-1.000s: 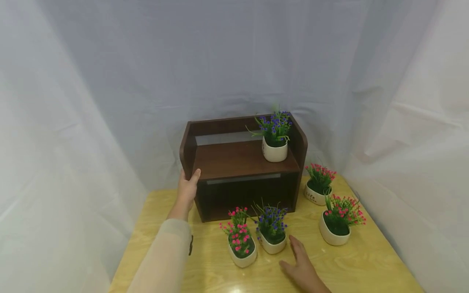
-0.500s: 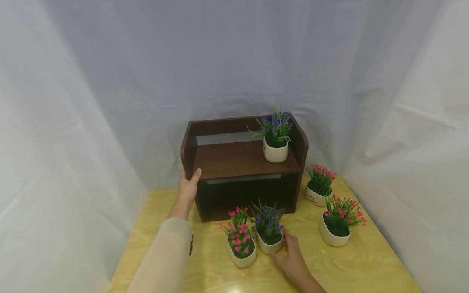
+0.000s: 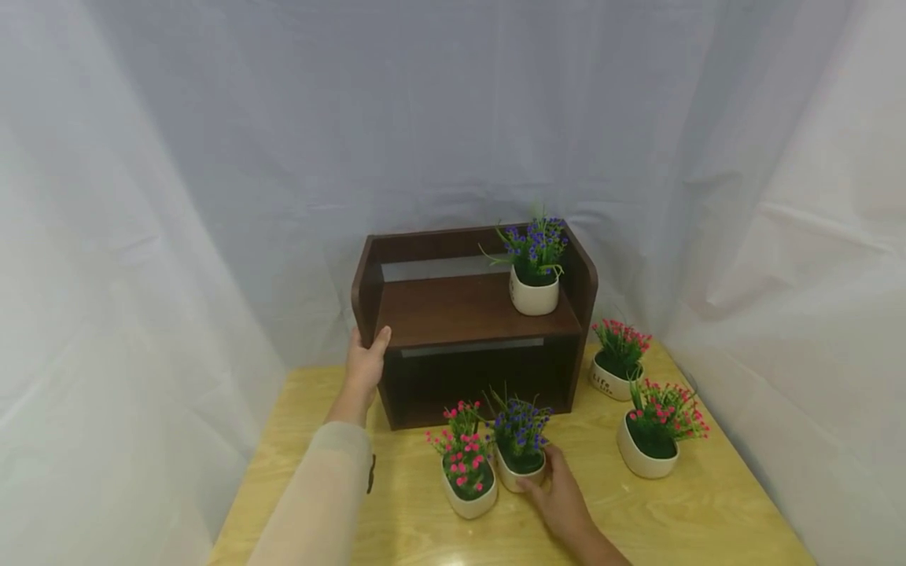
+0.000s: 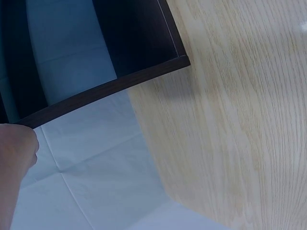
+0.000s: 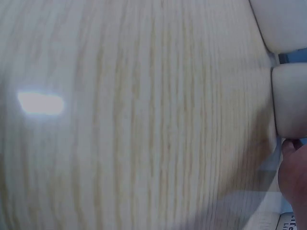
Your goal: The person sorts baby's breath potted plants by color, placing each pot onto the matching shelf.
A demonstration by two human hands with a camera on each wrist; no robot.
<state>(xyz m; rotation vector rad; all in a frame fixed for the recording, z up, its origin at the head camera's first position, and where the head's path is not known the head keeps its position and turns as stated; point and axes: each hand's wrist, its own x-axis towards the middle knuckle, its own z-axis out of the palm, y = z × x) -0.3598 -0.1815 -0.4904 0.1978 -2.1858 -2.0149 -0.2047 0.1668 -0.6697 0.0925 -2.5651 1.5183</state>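
Sitting on the near half of the table, in front of the dark shelf, is the purple-flowered pot, and the right hand has it, fingers at its right side, thumb at the near edge! Just left stands a pink-flowered pot; so tight there that a leftward swing could knock it. Farther back, the left hand grips the shelf's left panel; a bump with that grip slack might shift it.
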